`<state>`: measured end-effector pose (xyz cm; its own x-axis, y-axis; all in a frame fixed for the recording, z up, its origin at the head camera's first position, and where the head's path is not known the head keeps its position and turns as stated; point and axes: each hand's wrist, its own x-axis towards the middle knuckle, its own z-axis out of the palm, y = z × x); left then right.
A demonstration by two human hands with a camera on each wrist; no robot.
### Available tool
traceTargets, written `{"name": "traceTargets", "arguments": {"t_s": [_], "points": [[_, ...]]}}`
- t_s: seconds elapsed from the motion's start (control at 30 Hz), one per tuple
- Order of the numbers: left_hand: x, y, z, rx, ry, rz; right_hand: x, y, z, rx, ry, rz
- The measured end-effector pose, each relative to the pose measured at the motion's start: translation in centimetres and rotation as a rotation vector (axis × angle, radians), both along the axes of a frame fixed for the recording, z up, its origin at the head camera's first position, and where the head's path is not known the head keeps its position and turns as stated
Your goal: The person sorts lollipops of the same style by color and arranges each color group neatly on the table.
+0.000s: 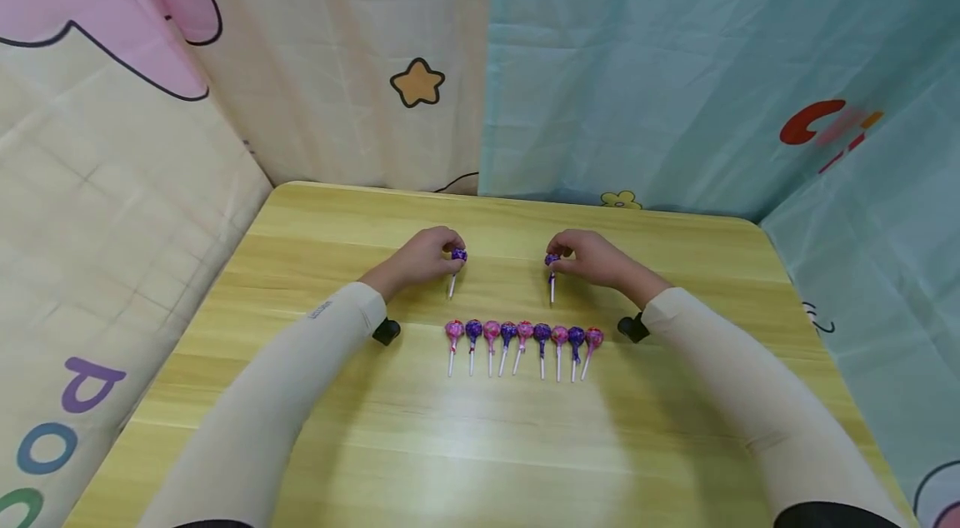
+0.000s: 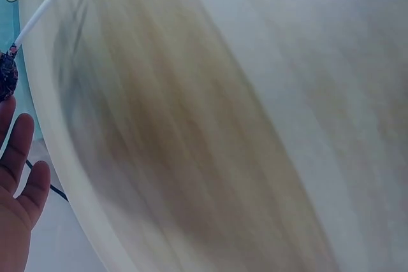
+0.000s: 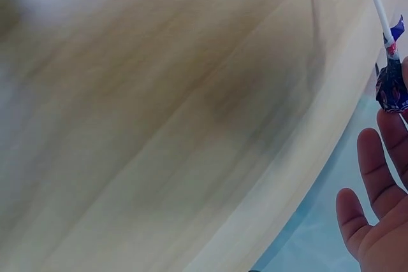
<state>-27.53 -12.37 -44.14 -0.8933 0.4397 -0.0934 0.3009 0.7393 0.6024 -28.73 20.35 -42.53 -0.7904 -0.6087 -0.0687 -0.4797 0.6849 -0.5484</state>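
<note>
My left hand [image 1: 429, 256] pinches a purple-wrapped lollipop [image 1: 459, 255] by its round head, the white stick pointing down toward the table. In the left wrist view that lollipop's stick [image 2: 33, 20] shows at the upper left edge. To the right, my right hand [image 1: 588, 255] pinches another purple lollipop [image 1: 552, 260] the same way, its wrapper and stick visible in the right wrist view, where the lollipop [image 3: 392, 84] meets the fingertips. Nearer me, several lollipops lie side by side in a row, pink ones [image 1: 454, 329] alternating with purple ones [image 1: 473, 329], sticks toward me.
The wooden table [image 1: 465, 445] has its far edge just beyond the hands. Printed curtains [image 1: 637, 78] hang behind it and at both sides. A dark wrist device [image 1: 386, 331] sits under the left wrist, and another [image 1: 633, 328] under the right.
</note>
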Motion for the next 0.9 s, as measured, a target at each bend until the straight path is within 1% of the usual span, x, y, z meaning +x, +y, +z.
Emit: {"name": "traceTargets", "arguments": {"t_s": [0.1, 0.23, 0.33, 0.4, 0.53, 0.63, 0.73, 0.9], "points": [[-0.7, 0.8, -0.2, 0.006, 0.002, 0.011, -0.6, -0.9, -0.1, -0.002, 0.014, -0.003], [-1.6, 2.2, -0.3, 0.044, 0.009, -0.012, -1.5, -2.1, -0.2, -0.004, 0.014, -0.022], [-2.1, 3.0, -0.6, 0.051, 0.007, -0.032, -2.1, -3.1, -0.4, -0.002, 0.010, -0.030], [-2.3, 3.3, -0.8, 0.048, 0.000, -0.025, -2.4, -3.7, -0.7, -0.005, 0.006, -0.029], [-2.7, 3.3, -0.9, 0.064, -0.011, 0.003, -3.1, -4.9, -1.4, -0.015, -0.017, -0.039], [-3.1, 3.4, -0.9, 0.087, -0.017, 0.007, -3.5, -5.5, -2.0, -0.020, -0.034, -0.052], [-3.4, 3.3, -0.9, 0.091, -0.027, 0.016, -3.8, -6.1, -2.5, -0.031, -0.045, -0.058], [-3.4, 3.0, -1.1, 0.115, -0.066, 0.065, -4.0, -7.4, -2.8, -0.031, -0.051, -0.047]]}}
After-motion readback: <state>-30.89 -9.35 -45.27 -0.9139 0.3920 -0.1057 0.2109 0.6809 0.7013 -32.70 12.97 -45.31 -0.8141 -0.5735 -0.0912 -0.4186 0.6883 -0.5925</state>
